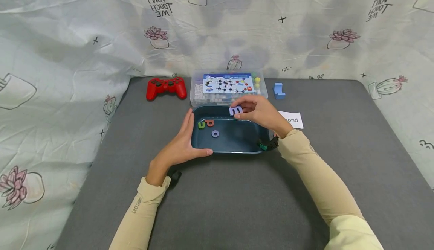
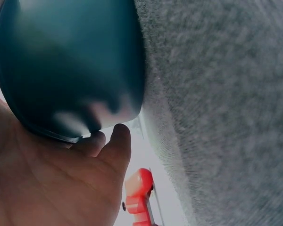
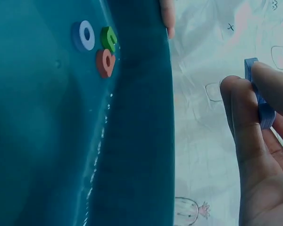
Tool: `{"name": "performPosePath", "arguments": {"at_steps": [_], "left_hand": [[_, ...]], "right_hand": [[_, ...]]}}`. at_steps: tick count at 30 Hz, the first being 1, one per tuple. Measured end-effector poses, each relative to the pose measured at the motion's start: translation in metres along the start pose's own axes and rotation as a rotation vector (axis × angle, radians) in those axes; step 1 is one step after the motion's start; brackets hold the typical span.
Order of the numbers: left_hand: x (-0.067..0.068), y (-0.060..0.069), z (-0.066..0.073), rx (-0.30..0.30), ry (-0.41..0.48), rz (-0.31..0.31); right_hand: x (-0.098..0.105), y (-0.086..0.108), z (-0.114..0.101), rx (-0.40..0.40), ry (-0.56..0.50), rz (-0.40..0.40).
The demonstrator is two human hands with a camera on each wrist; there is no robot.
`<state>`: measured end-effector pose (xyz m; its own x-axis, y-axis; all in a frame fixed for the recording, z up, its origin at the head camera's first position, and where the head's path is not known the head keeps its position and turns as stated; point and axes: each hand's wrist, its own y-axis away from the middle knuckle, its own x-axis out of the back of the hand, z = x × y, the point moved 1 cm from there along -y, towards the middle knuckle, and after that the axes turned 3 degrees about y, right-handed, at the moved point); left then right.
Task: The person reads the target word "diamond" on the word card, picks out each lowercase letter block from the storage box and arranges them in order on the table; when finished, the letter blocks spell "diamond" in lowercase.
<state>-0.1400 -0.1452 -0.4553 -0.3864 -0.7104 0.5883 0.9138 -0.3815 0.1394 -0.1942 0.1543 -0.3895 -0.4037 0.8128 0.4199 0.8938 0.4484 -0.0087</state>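
Observation:
A dark teal tray [image 1: 237, 150] lies on the table. My left hand [image 1: 181, 144] spans its left end, fingers fairly straight along the outer wall and thumb on the near rim. Over the tray's far side, my right hand [image 1: 259, 110] pinches a lavender letter m [image 1: 235, 110] between thumb and fingers; the right wrist view shows this letter [image 3: 265, 113] edge-on. Inside, towards the left end, lie a green letter n [image 1: 201, 125], a red letter [image 1: 209, 123] that looks like a d, and a lavender letter o [image 1: 215, 133]. The tray's right end is partly hidden by the right wrist.
Behind the tray stands a clear plastic case [image 1: 228, 88] with a molecule-printed label. To its left lies a red game controller [image 1: 166, 88], to its right a small blue stand [image 1: 279, 91]. A white word card [image 1: 294, 119] is partly covered by the right hand. Patterned cloth [image 1: 217, 24] hangs behind.

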Motion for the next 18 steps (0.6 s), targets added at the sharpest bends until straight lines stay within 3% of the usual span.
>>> {"name": "performPosePath", "arguments": {"at_steps": [18], "left_hand": [[0.001, 0.000, 0.000, -0.010, 0.022, -0.003]], "right_hand": [[0.022, 0.033, 0.020, -0.086, 0.013, 0.105]]}}
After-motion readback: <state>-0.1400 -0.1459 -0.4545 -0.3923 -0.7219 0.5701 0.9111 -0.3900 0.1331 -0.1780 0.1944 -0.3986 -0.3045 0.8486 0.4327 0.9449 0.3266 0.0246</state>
